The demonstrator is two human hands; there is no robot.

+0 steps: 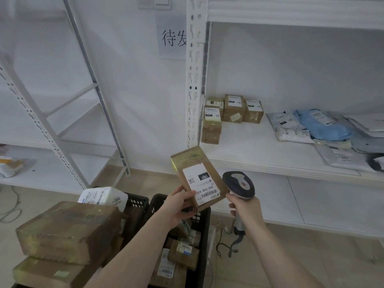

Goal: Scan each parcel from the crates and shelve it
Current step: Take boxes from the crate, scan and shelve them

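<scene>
Small stiff cardboard parcel (197,177), probably light, pinched at its near corner by left hand (178,206); right hand (245,208), just beside, wrapped round scanner (239,185) handle.

Plain white wall (128,96) fills the background from ten to one o'clock, carrying a white paper sign with black characters (171,38) at twelve o'clock and a pale wall switch plate (153,2) above it. A white perforated steel shelving upright (194,80) stands at centre; a second white slotted steel rack frame (41,125) occupies nine o'clock. Beige tiled floor (311,258) spans four to eight o'clock. Lighting is dim, cool and even.
</scene>
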